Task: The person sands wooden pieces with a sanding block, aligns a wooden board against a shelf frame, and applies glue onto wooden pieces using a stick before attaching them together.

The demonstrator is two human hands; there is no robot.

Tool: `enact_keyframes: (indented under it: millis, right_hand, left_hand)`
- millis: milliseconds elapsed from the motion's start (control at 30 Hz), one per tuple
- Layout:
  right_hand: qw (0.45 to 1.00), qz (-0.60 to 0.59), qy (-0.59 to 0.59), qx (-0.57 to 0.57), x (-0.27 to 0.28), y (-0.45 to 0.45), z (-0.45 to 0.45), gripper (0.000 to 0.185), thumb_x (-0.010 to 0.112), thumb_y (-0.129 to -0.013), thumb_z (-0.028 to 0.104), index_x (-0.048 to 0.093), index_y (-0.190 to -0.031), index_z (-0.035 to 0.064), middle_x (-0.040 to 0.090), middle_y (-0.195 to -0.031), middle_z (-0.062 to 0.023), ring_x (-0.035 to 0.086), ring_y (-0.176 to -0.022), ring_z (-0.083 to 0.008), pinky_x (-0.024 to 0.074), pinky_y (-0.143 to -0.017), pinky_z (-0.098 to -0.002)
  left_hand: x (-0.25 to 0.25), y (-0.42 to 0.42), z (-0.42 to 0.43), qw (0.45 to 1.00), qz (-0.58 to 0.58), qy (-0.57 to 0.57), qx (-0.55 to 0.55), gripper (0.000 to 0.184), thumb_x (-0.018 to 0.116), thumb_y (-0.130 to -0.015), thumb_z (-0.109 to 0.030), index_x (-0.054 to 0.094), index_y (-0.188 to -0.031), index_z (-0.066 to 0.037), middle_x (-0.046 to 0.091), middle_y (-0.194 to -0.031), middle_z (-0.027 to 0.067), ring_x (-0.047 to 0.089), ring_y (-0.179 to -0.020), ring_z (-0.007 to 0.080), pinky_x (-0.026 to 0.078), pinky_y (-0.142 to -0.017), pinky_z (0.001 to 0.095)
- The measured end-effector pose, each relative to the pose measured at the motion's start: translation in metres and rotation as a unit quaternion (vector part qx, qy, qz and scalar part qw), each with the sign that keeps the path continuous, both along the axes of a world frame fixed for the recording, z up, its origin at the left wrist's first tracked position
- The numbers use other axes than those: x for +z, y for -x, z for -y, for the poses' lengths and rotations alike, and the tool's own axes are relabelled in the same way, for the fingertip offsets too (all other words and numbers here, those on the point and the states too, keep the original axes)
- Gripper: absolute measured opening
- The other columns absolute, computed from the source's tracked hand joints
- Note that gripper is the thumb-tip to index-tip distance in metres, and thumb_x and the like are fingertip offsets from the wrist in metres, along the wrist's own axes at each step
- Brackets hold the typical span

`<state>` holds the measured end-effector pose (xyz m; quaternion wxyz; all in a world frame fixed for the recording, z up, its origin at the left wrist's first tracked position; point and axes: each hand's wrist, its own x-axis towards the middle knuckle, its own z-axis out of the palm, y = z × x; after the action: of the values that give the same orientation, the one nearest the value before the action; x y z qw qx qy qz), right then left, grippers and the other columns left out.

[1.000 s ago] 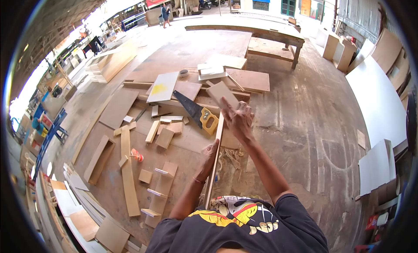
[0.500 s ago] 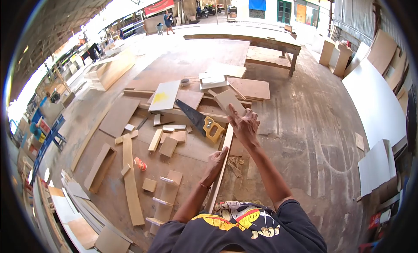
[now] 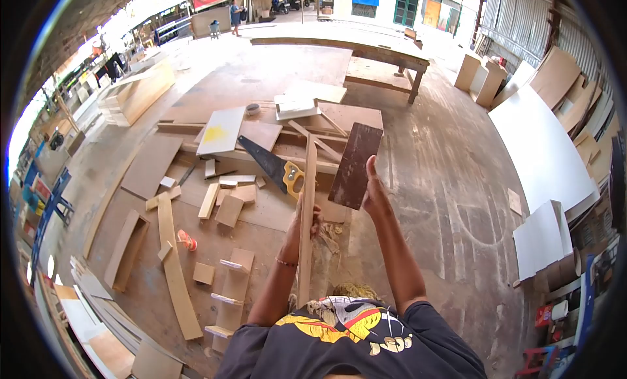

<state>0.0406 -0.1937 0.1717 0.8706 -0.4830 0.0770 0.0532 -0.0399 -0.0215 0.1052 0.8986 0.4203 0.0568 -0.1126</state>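
My left hand (image 3: 309, 217) is wrapped round a long, narrow wooden frame piece (image 3: 305, 248) that runs from my shirt up towards the saw. In my right hand (image 3: 373, 189) is a flat rectangular block (image 3: 356, 167), its dark brown face showing, gripped at its lower right edge with the thumb up. The block is apart from the frame piece, to its right. A handsaw (image 3: 264, 163) with a yellow handle (image 3: 293, 179) lies left of the frame piece, on wooden boards. Part of my left hand is hidden behind the frame piece.
Small wood blocks (image 3: 230, 210), a long strip (image 3: 175, 268) and an orange-red cup (image 3: 187, 240) lie at the left. A white board with a yellow stain (image 3: 221, 129) is beyond. A low table (image 3: 385, 50) stands farther off. White panels (image 3: 535, 150) lean at the right. A person (image 3: 236, 18) stands far back.
The block in my right hand has turned from its light face to its dark face and is tilted upright. The frame piece has been rotated, showing a wider side, and the view has shifted right.
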Motion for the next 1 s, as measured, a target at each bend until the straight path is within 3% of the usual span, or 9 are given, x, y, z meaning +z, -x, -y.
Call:
enact_keyframes:
  millis: [100, 233, 433, 600, 700, 800, 933, 1000]
  right_hand:
    - [0.994, 0.060, -0.018, 0.093, -0.009, 0.011, 0.002, 0.053, 0.054, -0.085, 0.050, 0.051, -0.115, 0.0058, 0.059, -0.102, -0.0029, 0.056, -0.092, -0.0115, 0.0456, -0.082, -0.0284]
    - [0.996, 0.068, 0.012, 0.056, -0.033, 0.005, -0.009, 0.051, 0.058, -0.086, 0.044, 0.050, -0.118, 0.0051, 0.059, -0.104, -0.0023, 0.054, -0.094, -0.0103, 0.0441, -0.083, -0.0266]
    - [0.989, 0.124, 0.044, 0.061, -0.050, 0.011, -0.021, 0.048, 0.060, -0.087, 0.034, 0.046, -0.122, 0.0033, 0.056, -0.112, -0.0037, 0.054, -0.096, -0.0121, 0.0433, -0.085, -0.0277]
    - [0.991, 0.089, -0.023, 0.099, -0.044, 0.027, -0.023, 0.048, 0.062, -0.084, 0.012, 0.042, -0.127, 0.0033, 0.058, -0.111, -0.0039, 0.055, -0.100, -0.0132, 0.0473, -0.082, -0.0264]
    - [0.980, 0.109, -0.077, 0.149, -0.051, 0.023, -0.016, 0.045, 0.058, -0.085, 0.007, 0.042, -0.127, 0.0044, 0.057, -0.113, -0.0082, 0.057, -0.097, -0.0149, 0.0492, -0.079, -0.0282]
    - [0.986, 0.098, -0.033, 0.134, -0.047, 0.024, -0.011, 0.045, 0.056, -0.086, 0.005, 0.041, -0.128, 0.0061, 0.058, -0.111, -0.0063, 0.059, -0.094, -0.0141, 0.0507, -0.077, -0.0297]
    - [0.986, 0.087, -0.037, 0.136, -0.053, 0.026, -0.013, 0.042, 0.053, -0.088, 0.008, 0.042, -0.128, 0.0059, 0.059, -0.109, -0.0061, 0.060, -0.090, -0.0137, 0.0511, -0.075, -0.0283]
    - [0.987, 0.041, -0.062, 0.140, -0.058, 0.029, -0.012, 0.034, 0.052, -0.091, 0.021, 0.048, -0.119, 0.0018, 0.061, -0.104, -0.0094, 0.063, -0.084, -0.0177, 0.0537, -0.072, -0.0316]
  left_hand:
    - [0.015, -0.003, 0.004, 1.000, -0.015, 0.023, 0.006, 0.058, 0.044, -0.083, -0.065, 0.049, -0.089, -0.007, 0.050, -0.063, 0.0008, 0.046, -0.042, 0.0062, 0.036, -0.035, 0.0170]
    - [0.020, 0.004, 0.008, 0.994, 0.000, -0.080, 0.079, 0.055, 0.045, -0.085, -0.062, 0.050, -0.087, -0.007, 0.049, -0.065, 0.0000, 0.048, -0.046, 0.0055, 0.036, -0.036, 0.0164]
    - [0.027, 0.014, 0.006, 0.992, 0.004, -0.070, 0.101, 0.047, 0.050, -0.086, -0.054, 0.050, -0.080, -0.007, 0.046, -0.059, -0.0010, 0.046, -0.042, 0.0054, 0.035, -0.035, 0.0169]
    - [0.015, 0.012, 0.003, 0.992, -0.024, -0.057, 0.108, 0.047, 0.049, -0.086, -0.054, 0.050, -0.077, -0.008, 0.048, -0.060, -0.0003, 0.044, -0.037, 0.0057, 0.035, -0.032, 0.0164]
    - [0.017, 0.016, 0.003, 0.989, -0.033, -0.055, 0.130, 0.046, 0.050, -0.086, -0.054, 0.049, -0.076, -0.010, 0.056, -0.065, 0.0039, 0.043, -0.036, 0.0056, 0.035, -0.032, 0.0163]
    - [0.014, 0.018, -0.002, 0.991, -0.036, -0.051, 0.118, 0.045, 0.052, -0.085, -0.053, 0.048, -0.075, -0.010, 0.064, -0.082, 0.0147, 0.044, -0.036, 0.0062, 0.035, -0.032, 0.0164]
    - [0.012, 0.014, 0.007, 0.988, -0.053, -0.076, 0.122, 0.046, 0.052, -0.085, -0.054, 0.048, -0.075, -0.009, 0.064, -0.081, 0.0150, 0.043, -0.036, 0.0070, 0.034, -0.032, 0.0166]
    - [0.007, 0.013, 0.009, 0.992, -0.028, -0.079, 0.098, 0.048, 0.044, -0.086, -0.059, 0.050, -0.084, -0.011, 0.061, -0.085, 0.0110, 0.045, -0.041, 0.0065, 0.033, -0.033, 0.0182]
